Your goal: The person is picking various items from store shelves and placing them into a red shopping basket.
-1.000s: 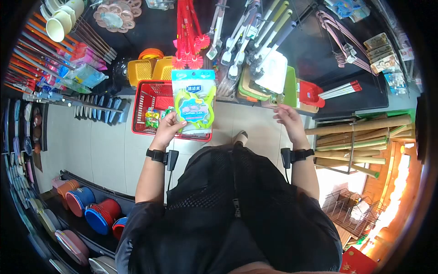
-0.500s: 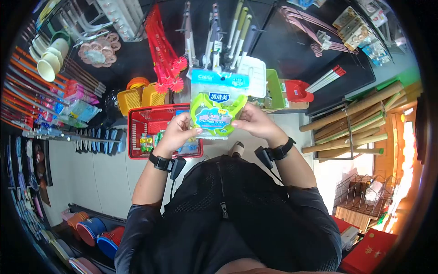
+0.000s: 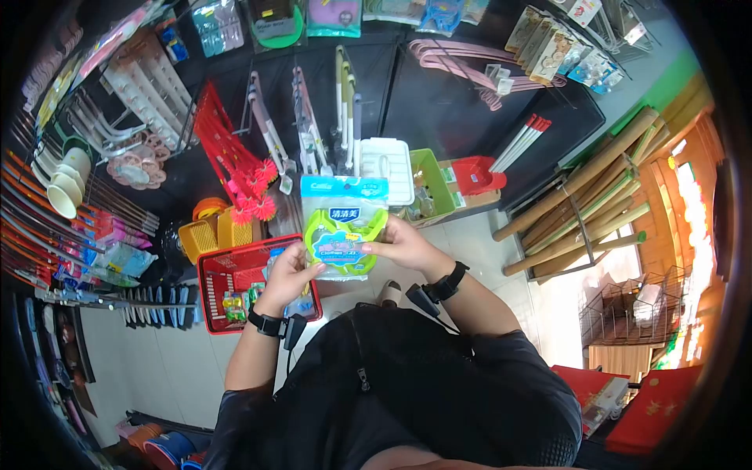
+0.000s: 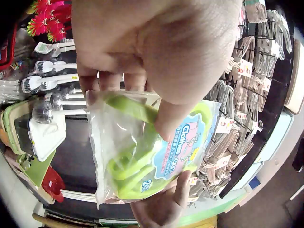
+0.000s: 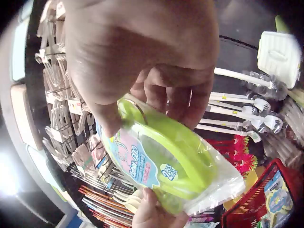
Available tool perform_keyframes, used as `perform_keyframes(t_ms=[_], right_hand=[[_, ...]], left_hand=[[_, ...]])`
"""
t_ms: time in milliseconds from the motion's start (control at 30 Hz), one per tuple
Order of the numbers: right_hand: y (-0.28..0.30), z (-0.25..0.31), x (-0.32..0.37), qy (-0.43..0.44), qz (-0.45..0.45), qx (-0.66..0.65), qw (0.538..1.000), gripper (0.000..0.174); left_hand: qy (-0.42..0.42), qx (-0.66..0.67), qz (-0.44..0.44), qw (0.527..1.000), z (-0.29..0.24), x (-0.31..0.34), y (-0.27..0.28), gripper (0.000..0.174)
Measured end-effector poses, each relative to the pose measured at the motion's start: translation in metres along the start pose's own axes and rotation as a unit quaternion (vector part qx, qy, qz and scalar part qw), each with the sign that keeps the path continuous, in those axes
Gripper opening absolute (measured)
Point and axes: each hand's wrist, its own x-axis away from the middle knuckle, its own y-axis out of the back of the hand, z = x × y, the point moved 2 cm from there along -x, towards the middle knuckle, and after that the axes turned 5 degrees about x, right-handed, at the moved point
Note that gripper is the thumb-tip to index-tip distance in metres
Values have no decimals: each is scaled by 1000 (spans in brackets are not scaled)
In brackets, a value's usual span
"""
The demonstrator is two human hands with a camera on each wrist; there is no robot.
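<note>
Between both hands is a clear plastic pack of green clothes clips point(image 3: 343, 231), with a blue header and a blue-and-pink label, held upright in front of the body. My left hand point(image 3: 286, 278) pinches its lower left edge, the thumb on the front and the other fingers behind. On the opposite edge, my right hand point(image 3: 411, 249) grips it with the thumb pressed near the label. Both wrist views show the green plastic loops point(image 4: 126, 166) through the film. Below and behind the left hand, a red shopping basket point(image 3: 213, 286) contains several small packets.
Red brushes point(image 3: 235, 176) and long-handled white brushes hang on the wall ahead. A green bin point(image 3: 429, 184) and a red dustpan point(image 3: 474, 176) stand at its foot. Rolled mats point(image 3: 580, 204) lean in a rack at right. Mop handles point(image 3: 51, 188) stick out at left.
The right hand came in from the side and took hold of the pack's right edge, joining the left hand. The pack is now gripped from both sides, and the head view has shifted.
</note>
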Motion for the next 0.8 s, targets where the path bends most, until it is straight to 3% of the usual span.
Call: perform_keyframes(t_ms=[233,367,467,567,633,800], right_hand=[[46,5,-4,25,-13,-55,998,40],[90,23,-3,26,-60,-64,996,34],[134,54,7,88,-149,16,985,31],[185,74,13,165,-229,38,959,32],[212,97,18,152,-276,27,949,32],[276,137,12,235,-301,48,923,29]], left_hand=[[-3,-25,8,1000,-1,-29,-20,39],[-30,0,-12,999,3,-54,-30,50],[-45,11,-57,997,9,-63,-30,58],[-37,5,-106,994,19,-65,-30,55],[-42,-6,-121,992,25,-65,-31,54],[-43,3,-188,981,38,-62,-31,52]])
